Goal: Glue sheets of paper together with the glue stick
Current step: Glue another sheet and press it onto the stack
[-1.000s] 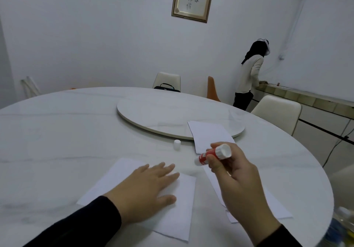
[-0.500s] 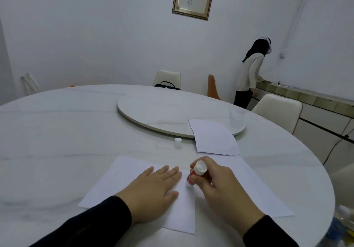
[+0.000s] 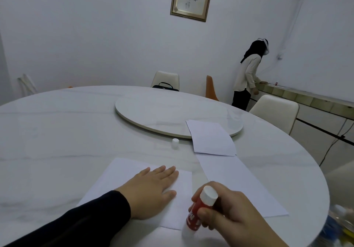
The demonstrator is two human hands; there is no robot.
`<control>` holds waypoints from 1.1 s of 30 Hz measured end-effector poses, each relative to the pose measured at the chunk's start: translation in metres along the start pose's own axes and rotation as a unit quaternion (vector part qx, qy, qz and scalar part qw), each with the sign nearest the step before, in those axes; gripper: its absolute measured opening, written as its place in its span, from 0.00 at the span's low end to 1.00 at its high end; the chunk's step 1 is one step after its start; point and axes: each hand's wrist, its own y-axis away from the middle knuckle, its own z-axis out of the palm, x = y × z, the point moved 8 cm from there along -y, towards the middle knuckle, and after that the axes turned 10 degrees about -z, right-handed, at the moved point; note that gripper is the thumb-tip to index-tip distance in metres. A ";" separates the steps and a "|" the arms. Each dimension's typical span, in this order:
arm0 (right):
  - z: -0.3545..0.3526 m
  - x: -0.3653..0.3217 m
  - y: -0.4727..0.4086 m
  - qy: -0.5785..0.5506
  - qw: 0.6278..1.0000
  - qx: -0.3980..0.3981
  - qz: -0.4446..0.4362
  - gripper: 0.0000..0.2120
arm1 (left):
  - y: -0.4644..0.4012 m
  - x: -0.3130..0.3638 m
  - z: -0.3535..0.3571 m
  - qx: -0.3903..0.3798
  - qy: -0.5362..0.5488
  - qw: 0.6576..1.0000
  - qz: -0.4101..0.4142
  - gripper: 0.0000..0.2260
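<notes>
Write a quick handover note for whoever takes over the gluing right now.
Left hand rests flat on the near sheet, pinning it. Right hand grips the glue stick, tip down at that sheet's right edge. Its cap stands beside the turntable. A second sheet lies to the right, a small stack beyond. No sheets joined yet: finish gluing, lay a sheet on, press.

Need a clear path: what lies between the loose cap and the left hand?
Head view: bare table, then the near sheet under the left hand; the cap stands beyond.
</notes>
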 end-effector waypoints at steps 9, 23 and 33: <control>-0.057 -0.001 -0.003 -0.122 0.953 0.270 -0.058 0.29 | -0.018 0.009 -0.015 0.054 -0.212 0.970 -0.108 0.21; -0.031 0.030 -0.050 -0.008 0.975 0.220 0.026 0.02 | -0.021 -0.020 -0.011 0.020 0.021 1.000 0.005 0.23; 0.000 0.059 -0.082 0.182 0.977 0.106 0.040 0.04 | -0.024 -0.015 -0.006 0.039 -0.010 0.998 -0.043 0.22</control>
